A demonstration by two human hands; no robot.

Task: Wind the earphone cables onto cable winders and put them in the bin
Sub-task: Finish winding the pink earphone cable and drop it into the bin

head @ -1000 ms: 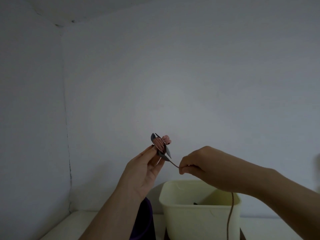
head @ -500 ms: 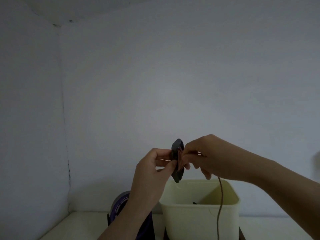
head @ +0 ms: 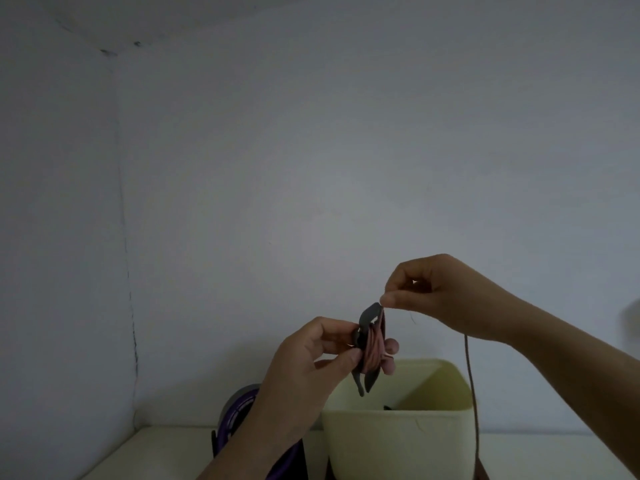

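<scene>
No legible text, labels or numbers anywhere.

A pale surface [head: 166,452] runs along the bottom, meeting two plain white walls. The back wall [head: 346,150] and the left wall [head: 52,237] join at a corner marked by a thin dark crack [head: 131,306]. On the surface stands a round grey-and-purple object [head: 239,408], partly hidden, its kind unclear.
</scene>
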